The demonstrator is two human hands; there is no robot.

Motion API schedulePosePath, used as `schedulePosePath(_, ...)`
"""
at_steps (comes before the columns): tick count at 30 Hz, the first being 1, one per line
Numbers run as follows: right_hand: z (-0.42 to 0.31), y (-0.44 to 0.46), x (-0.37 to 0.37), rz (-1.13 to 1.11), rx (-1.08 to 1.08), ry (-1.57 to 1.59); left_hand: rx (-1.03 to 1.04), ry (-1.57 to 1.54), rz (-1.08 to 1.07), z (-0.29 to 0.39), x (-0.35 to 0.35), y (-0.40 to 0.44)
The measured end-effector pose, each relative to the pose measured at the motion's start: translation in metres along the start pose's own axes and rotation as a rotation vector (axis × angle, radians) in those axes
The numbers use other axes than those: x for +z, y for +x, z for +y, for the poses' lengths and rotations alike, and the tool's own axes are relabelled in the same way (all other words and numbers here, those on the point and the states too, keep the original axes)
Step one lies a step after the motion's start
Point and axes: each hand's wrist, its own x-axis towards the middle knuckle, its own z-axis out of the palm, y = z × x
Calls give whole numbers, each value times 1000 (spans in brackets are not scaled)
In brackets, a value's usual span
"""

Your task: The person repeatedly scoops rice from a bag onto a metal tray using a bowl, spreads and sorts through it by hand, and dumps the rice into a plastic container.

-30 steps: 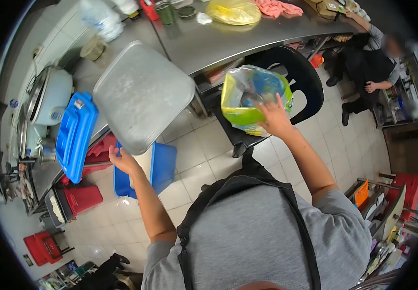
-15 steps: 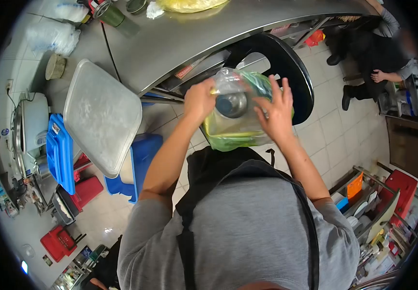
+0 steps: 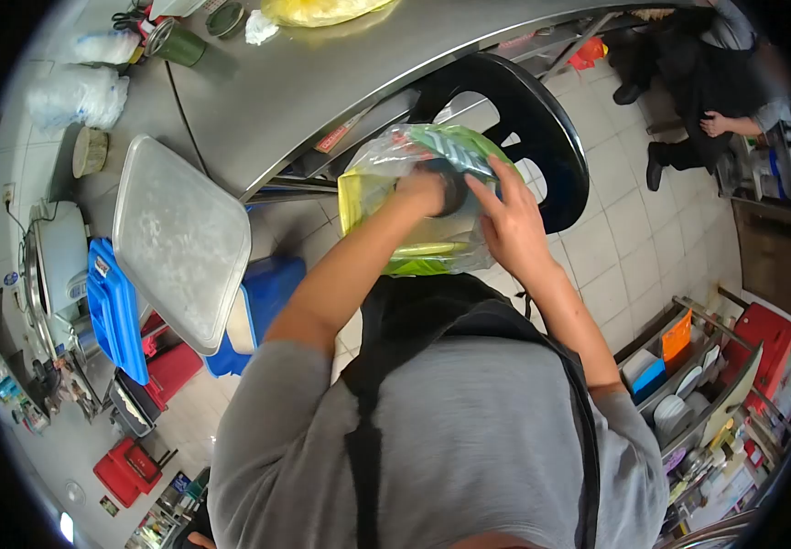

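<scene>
A clear plastic bag [image 3: 469, 225] with green and yellow printing is in front of my apron, beside a black chair [image 3: 568, 156]. My left hand [image 3: 423, 190] reaches into its mouth, closed at a dark, round metal cup [image 3: 455, 188]; motion blur and the cup partly hide its fingers. My right hand [image 3: 514, 220] is at the bag's right edge, thumb inside the mouth and fingers along the outside, gripping the plastic.
A steel counter [image 3: 322, 82] runs across the front, with a yellow bag [image 3: 322, 9] and a green jar [image 3: 176, 43] on it. A grey tray [image 3: 180, 242] and a blue bin [image 3: 272, 288] are at left. Another person [image 3: 702, 110] is at right.
My left hand has left the bag's rim and moved right, into the bag at the cup. My right hand has come down onto the bag's edge. The view has shifted slightly.
</scene>
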Motion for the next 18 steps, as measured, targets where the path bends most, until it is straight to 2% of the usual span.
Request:
schedulePosePath(1, -4, -5, -5, 34, 2, 37, -179, 26, 83, -16, 38, 43)
schedulePosePath(3, -12, -18, -15, -3, -49, 20, -296, -20, 293, -30, 48, 55)
schedulePosePath(5, -25, -29, -23, -249, -177, 96, -412, -68, 488, -46, 62, 64)
schedulePosePath(8, -28, -40, -8, -386, -156, 0, -419, -482, 52, -80, 71, 81)
schedulePosePath(9, -26, -42, -4, -463, -145, -97, -418, -481, 48, -76, 75, 81)
schedulePosePath(11, -18, -42, 2, -487, -122, -100, -417, -1040, -260, -57, 78, 71)
schedulePosePath(12, -14, -41, 4, -512, -103, -102, -448, -938, -300, -21, 36, 38)
schedulePosePath(13, -13, -38, 3, -508, -99, -101, -446, -933, -301, -22, 49, 49)
schedulePosePath(15, -15, -32, -5, -129, -56, 45, 104, -512, 96, -14, 53, 52)
schedulePosePath(16, -16, -29, -8, -134, -47, 49, 324, -325, 302, -11, 56, 53)
schedulePosePath(17, -15, -23, -12, -26, 6, 29, 322, -327, 295, -1, 21, 41)
schedulePosePath(18, -13, -18, -11, 80, 57, 7, 404, -210, 155, 5, -13, 31)
